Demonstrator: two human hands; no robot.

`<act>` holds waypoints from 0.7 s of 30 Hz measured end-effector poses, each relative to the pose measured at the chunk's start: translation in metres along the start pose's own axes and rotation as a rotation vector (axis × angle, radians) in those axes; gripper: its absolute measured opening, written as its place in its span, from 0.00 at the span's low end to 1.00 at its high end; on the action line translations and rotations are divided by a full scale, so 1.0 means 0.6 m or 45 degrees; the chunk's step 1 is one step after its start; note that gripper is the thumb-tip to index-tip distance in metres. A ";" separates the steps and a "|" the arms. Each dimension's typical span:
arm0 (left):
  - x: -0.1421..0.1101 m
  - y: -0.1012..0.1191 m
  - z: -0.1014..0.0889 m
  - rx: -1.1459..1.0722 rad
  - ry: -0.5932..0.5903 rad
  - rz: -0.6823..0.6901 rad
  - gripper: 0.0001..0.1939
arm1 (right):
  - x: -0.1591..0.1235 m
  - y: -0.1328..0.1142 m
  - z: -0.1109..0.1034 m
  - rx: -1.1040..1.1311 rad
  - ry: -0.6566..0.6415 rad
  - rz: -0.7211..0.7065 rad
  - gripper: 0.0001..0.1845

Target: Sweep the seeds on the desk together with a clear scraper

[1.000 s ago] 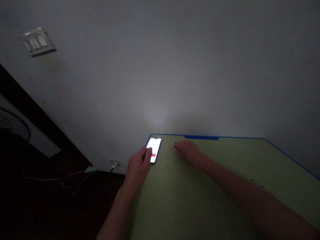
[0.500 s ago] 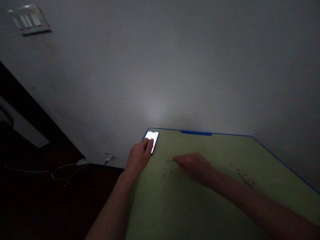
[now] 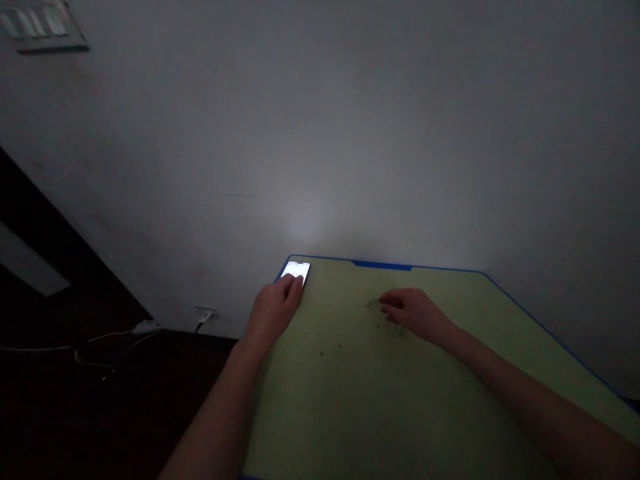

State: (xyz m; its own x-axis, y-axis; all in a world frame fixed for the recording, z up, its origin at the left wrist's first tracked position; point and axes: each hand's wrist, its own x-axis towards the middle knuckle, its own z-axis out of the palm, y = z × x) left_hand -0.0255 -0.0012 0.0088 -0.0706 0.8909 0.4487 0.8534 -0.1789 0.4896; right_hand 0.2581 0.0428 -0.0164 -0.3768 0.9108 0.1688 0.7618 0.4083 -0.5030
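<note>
One switch panel (image 3: 43, 30) sat high on the wall (image 3: 400, 133) at 10 o'clock, dial centred on the view; a plug (image 3: 206, 317) showed at 8. Left hand (image 3: 274, 310), 7 o'clock: laid over the near end of a lit phone (image 3: 295, 269), thumb across the screen; fingers partly hidden, so whether it gripped or merely rested could not be told. Phone lay at the far left corner of the green table (image 3: 300, 413). Small dark specks (image 3: 321, 353) dotted the top between 6 and 4. Right hand (image 3: 413, 310), 4 o'clock: thumb and forefinger pinched closed on a slim item (image 3: 371, 303), free end towards 9, too faint to identify. Judgement on technique: a light pinch suited so thin a piece, since hard squeezing might have bent or flicked it. Slow motion seemed advisable near the specks, which a brushing knuckle could have scattered. Dim light argued for watching the tip closely. Left thumb was best held quiet, against stray taps.
</note>
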 end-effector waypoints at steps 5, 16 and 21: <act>0.002 -0.003 0.004 0.013 -0.009 -0.014 0.22 | -0.008 -0.005 0.000 -0.014 -0.044 0.031 0.12; 0.000 -0.003 0.003 -0.019 -0.029 -0.012 0.23 | -0.022 -0.026 0.007 -0.028 -0.074 -0.044 0.13; 0.000 -0.001 0.003 -0.032 -0.019 -0.009 0.23 | -0.027 -0.035 0.013 0.006 -0.080 -0.067 0.13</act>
State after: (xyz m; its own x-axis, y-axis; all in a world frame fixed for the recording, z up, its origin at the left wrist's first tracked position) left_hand -0.0252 -0.0006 0.0071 -0.0685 0.8983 0.4341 0.8397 -0.1831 0.5113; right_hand 0.2444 0.0192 -0.0152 -0.4487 0.8824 0.1417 0.7376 0.4552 -0.4988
